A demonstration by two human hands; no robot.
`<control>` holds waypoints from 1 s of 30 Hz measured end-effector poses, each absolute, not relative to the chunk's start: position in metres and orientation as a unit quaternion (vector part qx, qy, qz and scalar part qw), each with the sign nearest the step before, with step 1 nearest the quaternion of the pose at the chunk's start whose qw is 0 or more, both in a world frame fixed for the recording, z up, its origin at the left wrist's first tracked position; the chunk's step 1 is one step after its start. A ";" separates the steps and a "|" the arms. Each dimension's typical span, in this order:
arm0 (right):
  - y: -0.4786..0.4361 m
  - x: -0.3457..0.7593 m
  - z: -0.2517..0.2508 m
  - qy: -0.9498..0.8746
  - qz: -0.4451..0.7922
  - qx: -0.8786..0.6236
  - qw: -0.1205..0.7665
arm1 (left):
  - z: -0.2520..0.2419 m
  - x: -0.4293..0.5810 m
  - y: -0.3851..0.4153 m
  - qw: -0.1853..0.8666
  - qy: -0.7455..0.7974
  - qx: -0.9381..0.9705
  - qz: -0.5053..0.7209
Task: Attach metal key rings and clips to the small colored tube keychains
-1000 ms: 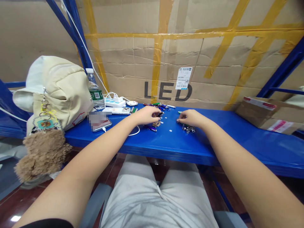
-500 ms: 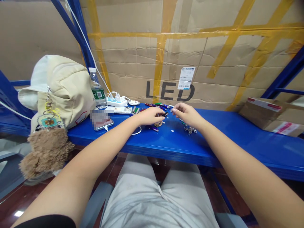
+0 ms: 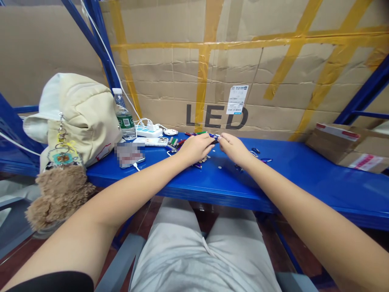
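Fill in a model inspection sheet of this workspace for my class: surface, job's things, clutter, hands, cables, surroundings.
Surface: blue tabletop, small pale discs on it.
Job's things: slim coloured pieces near the back edge; small metallic pieces farther right.
Clutter: beige bag, bottle and pale phone at left.
Hands: left hand and right hand close together; grip mostly hidden.
Cables: white cable running toward the power strip.
Surroundings: cardboard marked LED behind; taped box at right.

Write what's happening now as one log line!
left hand: holding small dark item, mostly hidden | right hand: close beside it, grip unclear | blue table: green-labelled bottle, power strip
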State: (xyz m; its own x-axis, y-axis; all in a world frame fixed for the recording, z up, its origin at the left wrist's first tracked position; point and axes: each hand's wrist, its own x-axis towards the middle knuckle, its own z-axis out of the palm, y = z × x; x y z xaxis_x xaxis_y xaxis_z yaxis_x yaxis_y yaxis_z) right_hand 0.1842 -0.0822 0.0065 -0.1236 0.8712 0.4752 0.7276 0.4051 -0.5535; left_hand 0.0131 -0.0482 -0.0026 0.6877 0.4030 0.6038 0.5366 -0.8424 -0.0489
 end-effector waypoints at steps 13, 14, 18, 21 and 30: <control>-0.090 0.202 0.010 -0.806 -0.160 -0.548 0.158 | 0.007 0.005 -0.042 -0.012 -0.196 -0.948 -0.251; -0.090 0.201 0.010 -0.806 -0.164 -0.549 0.149 | 0.007 0.004 -0.042 -0.012 -0.189 -0.950 -0.248; -0.089 0.193 0.008 -0.798 -0.094 -0.557 0.209 | 0.004 0.004 -0.046 0.041 -0.184 -0.948 -0.258; -0.088 0.189 0.006 -0.778 0.009 -0.555 0.294 | 0.002 0.006 -0.052 0.119 -0.230 -0.930 -0.262; -0.076 0.215 0.016 -0.736 0.104 -0.569 0.352 | 0.003 0.015 -0.048 0.083 -0.291 -0.908 -0.289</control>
